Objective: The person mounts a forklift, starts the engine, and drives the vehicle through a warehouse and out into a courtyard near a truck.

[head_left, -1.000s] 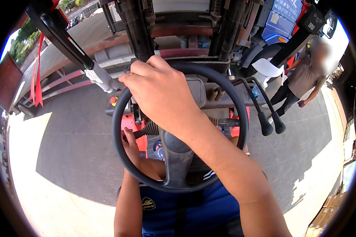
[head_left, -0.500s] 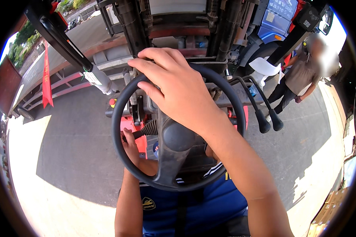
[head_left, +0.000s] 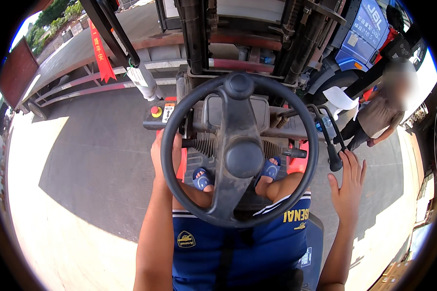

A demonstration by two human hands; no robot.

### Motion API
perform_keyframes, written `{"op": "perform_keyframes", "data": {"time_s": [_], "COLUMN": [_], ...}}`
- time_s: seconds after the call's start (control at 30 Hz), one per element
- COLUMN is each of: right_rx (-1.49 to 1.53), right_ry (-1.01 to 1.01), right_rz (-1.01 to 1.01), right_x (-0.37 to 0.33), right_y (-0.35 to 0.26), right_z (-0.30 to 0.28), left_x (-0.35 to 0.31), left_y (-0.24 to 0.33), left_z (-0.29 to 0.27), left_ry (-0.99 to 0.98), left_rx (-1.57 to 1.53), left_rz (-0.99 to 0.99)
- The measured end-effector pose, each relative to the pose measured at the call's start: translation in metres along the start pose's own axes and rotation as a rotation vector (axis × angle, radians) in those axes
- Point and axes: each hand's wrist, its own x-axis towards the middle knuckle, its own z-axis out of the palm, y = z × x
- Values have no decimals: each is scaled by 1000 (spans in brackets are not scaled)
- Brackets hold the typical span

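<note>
A black steering wheel (head_left: 167, 167) stands in front of me, with a thick spoke and a round hub (head_left: 243, 157). Beneath its left rim, my left hand (head_left: 164, 154) is closed around the end of a column lever with a ribbed boot (head_left: 204, 145); the rim hides part of the fingers. To the right of the wheel, my right hand (head_left: 348, 188) is open with its fingers stretched forward. Its fingertips are at the black knobs of the control levers (head_left: 334, 159), and I cannot tell whether they touch. Another stalk (head_left: 294, 153) sticks out right of the column.
Ahead rises a dark mast (head_left: 194, 43), with a flatbed trailer (head_left: 145, 41) beyond it. A blue truck (head_left: 357, 36) stands at the far right. Nearer on that side is a person (head_left: 381, 114). A red-and-yellow button (head_left: 156, 111) sits left of the wheel. My sandalled feet (head_left: 271, 168) are below.
My right hand has left the top of the wheel and moved right and back to the control levers. My left hand stays by the column lever. The view has shifted.
</note>
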Motion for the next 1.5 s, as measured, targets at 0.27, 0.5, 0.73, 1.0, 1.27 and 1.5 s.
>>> {"op": "perform_keyframes", "data": {"time_s": [0.27, 0.5, 0.73, 1.0, 1.27, 1.5], "right_rx": [-98, -62, 35, 97, 119, 123], "right_ry": [50, 60, -34, -12, -34, -39], "right_rz": [13, 40, 241, 284, 312, 326], "right_x": [13, 28, 39, 50, 51, 52], "right_y": [-14, -16, -28, -26, -28, -28], "right_z": [13, 11, 3, 1, -2, -1], "left_x": [-2, -4, -2, -1, -1, -2], "left_y": [-7, -13, -7, 3, 2, 1], "left_z": [2, 2, 1, -6, -5, -1], "left_ry": [-16, -6, -26, -130, -113, -60], "left_rx": [62, 24, -15, -62, -51, 21], "left_rz": [-77, -22, -77, -197, -174, -87]}}
